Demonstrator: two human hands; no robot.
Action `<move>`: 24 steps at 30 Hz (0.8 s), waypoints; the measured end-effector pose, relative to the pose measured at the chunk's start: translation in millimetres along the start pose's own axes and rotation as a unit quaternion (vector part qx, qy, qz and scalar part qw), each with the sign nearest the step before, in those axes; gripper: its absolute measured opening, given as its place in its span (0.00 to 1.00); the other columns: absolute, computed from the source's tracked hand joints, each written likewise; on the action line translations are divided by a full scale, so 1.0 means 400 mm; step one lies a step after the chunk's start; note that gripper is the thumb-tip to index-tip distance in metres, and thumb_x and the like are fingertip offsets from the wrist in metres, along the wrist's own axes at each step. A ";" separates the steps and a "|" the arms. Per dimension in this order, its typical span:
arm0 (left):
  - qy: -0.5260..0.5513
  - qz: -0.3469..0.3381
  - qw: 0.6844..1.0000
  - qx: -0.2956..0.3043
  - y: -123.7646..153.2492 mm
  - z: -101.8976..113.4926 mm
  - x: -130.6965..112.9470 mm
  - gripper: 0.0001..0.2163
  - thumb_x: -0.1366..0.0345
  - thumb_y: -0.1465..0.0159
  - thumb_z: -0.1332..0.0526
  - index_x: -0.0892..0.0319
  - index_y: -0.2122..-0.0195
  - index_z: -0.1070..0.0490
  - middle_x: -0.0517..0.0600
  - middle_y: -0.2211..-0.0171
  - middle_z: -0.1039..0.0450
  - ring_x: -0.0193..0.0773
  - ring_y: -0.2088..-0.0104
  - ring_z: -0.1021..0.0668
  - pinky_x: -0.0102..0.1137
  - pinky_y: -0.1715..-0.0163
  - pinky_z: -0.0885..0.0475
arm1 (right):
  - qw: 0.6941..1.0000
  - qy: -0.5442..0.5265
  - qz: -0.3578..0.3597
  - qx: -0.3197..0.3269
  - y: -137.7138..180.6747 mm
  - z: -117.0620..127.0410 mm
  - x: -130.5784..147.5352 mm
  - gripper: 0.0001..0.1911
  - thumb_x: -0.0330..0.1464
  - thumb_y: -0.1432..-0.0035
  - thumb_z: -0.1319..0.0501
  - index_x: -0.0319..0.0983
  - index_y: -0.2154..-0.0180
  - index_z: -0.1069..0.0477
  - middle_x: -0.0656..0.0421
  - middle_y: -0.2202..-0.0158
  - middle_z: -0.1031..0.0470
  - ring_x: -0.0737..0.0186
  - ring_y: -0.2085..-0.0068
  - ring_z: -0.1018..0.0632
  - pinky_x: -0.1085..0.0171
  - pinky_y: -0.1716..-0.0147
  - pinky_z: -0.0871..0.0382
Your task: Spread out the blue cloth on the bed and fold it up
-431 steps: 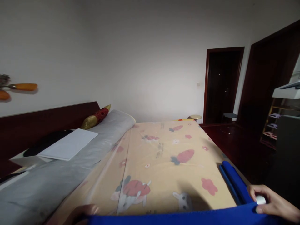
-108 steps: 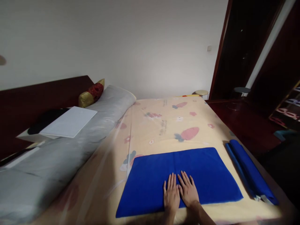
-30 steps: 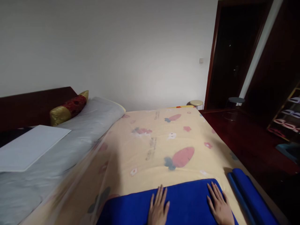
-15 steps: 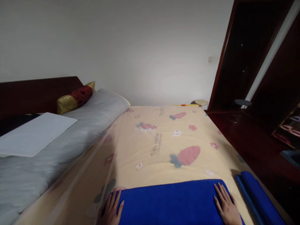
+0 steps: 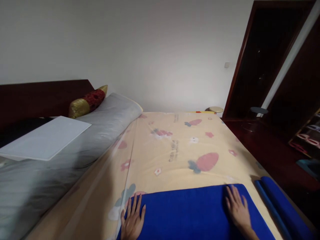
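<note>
cartoon-print bedsheet point(image 5: 175, 150) under blue cloth point(image 5: 187, 213), long axis left-right, left hand point(image 5: 132, 221) and right hand point(image 5: 237, 210) flat, each grip open

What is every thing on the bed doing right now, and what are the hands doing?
Blue cloth: spread flat.
Left hand: open, flat on its left edge.
Right hand: open, flat near its right corner.
Folded blue cloth: lying beside it, untouched.
White board: lying flat.
Cushion: against headboard.

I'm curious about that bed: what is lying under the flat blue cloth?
The blue cloth lies on a cream bedsheet printed with carrots and flowers. Both hands, left and right, press flat on the cloth. The part of the sheet it covers is hidden.
</note>
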State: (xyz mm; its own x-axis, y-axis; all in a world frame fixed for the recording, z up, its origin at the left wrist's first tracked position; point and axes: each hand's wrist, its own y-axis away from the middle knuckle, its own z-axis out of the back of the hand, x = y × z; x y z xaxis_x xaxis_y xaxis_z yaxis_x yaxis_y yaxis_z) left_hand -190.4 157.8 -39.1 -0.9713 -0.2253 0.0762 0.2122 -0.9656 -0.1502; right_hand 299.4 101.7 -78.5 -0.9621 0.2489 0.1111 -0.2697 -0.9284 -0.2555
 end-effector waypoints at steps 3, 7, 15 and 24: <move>0.000 0.006 1.000 0.017 0.000 0.004 -0.001 0.27 0.52 0.35 0.64 0.48 0.35 0.59 0.44 0.29 0.52 0.40 0.30 0.47 0.47 0.33 0.52 | 0.983 -0.111 0.119 0.082 0.028 0.021 0.250 0.29 0.47 0.36 0.59 0.53 0.35 0.59 0.62 0.31 0.54 0.57 0.31 0.48 0.45 0.35 0.45; -0.029 0.008 0.999 0.020 0.002 0.000 0.005 0.27 0.52 0.35 0.63 0.48 0.35 0.58 0.43 0.29 0.53 0.39 0.30 0.47 0.46 0.33 0.52 | 0.942 -0.193 0.213 0.172 0.063 0.013 0.482 0.30 0.48 0.36 0.60 0.56 0.36 0.65 0.62 0.31 0.58 0.56 0.32 0.48 0.44 0.35 0.44; -0.051 0.004 0.999 0.017 -0.001 0.020 -0.002 0.27 0.53 0.35 0.62 0.47 0.35 0.58 0.43 0.30 0.52 0.38 0.30 0.45 0.46 0.33 0.52 | 0.976 -0.124 0.111 0.137 -0.024 -0.004 0.180 0.32 0.52 0.38 0.58 0.56 0.36 0.63 0.64 0.30 0.55 0.59 0.31 0.49 0.44 0.33 0.50; -0.033 0.003 0.999 0.015 -0.012 -0.024 0.007 0.27 0.51 0.36 0.64 0.48 0.35 0.57 0.45 0.29 0.51 0.39 0.30 0.46 0.46 0.33 0.51 | 0.996 -0.034 0.015 0.076 -0.056 -0.069 -0.242 0.34 0.52 0.39 0.57 0.51 0.35 0.61 0.61 0.30 0.53 0.58 0.30 0.50 0.45 0.33 0.51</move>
State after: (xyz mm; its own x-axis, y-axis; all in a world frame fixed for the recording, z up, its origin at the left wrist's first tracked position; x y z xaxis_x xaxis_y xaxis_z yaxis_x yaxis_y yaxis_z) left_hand -195.1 163.0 -47.5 -0.9610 -0.2387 0.1397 0.2225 -0.9673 -0.1219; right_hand 397.4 106.2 -110.1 -0.9632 0.2064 0.1722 -0.2273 -0.9673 -0.1121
